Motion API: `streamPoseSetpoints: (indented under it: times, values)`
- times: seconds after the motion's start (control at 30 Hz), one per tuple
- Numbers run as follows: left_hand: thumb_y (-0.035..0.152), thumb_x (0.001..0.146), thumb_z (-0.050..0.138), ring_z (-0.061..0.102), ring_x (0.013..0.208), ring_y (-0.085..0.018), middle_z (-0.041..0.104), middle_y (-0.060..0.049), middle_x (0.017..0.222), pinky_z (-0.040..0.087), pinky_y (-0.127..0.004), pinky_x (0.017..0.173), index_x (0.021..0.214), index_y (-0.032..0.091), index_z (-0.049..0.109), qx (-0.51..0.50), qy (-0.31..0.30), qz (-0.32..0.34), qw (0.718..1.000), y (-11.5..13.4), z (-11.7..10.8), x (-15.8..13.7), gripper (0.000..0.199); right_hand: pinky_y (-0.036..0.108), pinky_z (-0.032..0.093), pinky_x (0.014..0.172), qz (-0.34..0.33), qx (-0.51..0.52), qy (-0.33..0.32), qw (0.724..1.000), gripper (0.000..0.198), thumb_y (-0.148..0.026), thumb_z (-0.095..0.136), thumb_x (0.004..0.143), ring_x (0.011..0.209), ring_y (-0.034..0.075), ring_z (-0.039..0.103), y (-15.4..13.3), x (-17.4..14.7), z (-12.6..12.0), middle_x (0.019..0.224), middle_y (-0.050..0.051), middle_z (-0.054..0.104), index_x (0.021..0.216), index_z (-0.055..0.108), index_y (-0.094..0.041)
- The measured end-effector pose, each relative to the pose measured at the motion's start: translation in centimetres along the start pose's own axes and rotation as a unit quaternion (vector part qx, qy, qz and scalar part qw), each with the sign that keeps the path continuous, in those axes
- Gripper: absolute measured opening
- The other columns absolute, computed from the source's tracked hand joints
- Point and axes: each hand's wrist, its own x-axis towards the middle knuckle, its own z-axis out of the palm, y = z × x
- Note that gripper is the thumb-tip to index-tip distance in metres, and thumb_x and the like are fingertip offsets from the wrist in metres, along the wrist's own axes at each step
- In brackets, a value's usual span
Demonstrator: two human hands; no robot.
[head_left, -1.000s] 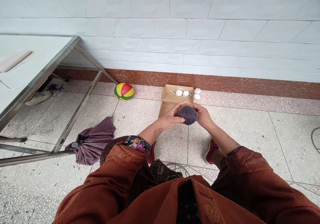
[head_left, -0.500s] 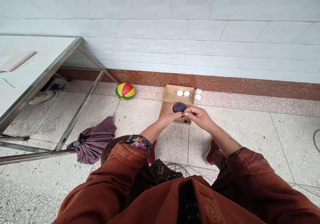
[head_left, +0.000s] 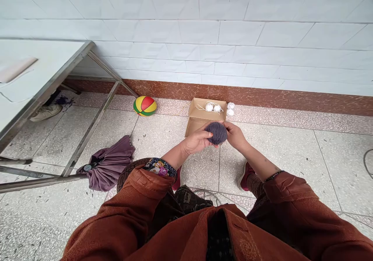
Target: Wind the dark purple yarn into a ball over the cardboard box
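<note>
A ball of dark purple-grey yarn sits in my left hand, whose thumb lies over the near side and whose fingers reach beneath it. Against the ball's right side, my right hand is closed with curled fingers. Its fingertips are hidden behind the ball, so any strand between them does not show. Below both hands an open cardboard box stands on the floor, partly covered by them. Two balls of white yarn with loose strands lie in its raised lid part.
More small white balls lie just right of the box. A striped toy ball rests by the wall. At left stand a metal-framed table and a folded purple umbrella. Another person's shoe shows under the table.
The yarn ball has turned and come slightly nearer in my left hand. My right hand has gone from pinching at the ball's near side to its right, far side.
</note>
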Motion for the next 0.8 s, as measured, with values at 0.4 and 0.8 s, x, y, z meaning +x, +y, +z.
streamPoseSetpoints:
  times: [0.4, 0.8]
  values:
    - [0.025, 0.069, 0.074, 0.062, 0.103, -0.02, 0.065, -0.006, 0.114, 0.052, -0.032, 0.083, 0.121, 0.022, 0.056, 0.151, 0.289, 0.086, 0.941, -0.3, -3.4, 1.5, 0.055, 0.028, 0.048, 0.074, -0.105, -0.011, -0.187, 0.977, 0.022, -0.038, 0.056, 0.099, 0.076, 0.017, 0.062, -3.3, -1.5, 0.5, 0.082, 0.002, 0.068, 0.088, 0.068, -0.023]
    - [0.025, 0.07, 0.082, 0.054, 0.13, -0.03, 0.057, -0.011, 0.141, 0.047, -0.043, 0.102, 0.142, 0.029, 0.053, 0.151, 0.006, 0.033, 0.988, -0.6, -1.2, 0.3, 0.078, 0.032, 0.047, 0.077, -0.037, 0.028, 0.03, 0.998, 0.022, -0.039, 0.058, 0.094, 0.078, 0.019, 0.06, -2.0, 0.4, -1.2, 0.081, 0.003, 0.066, 0.081, 0.064, -0.023]
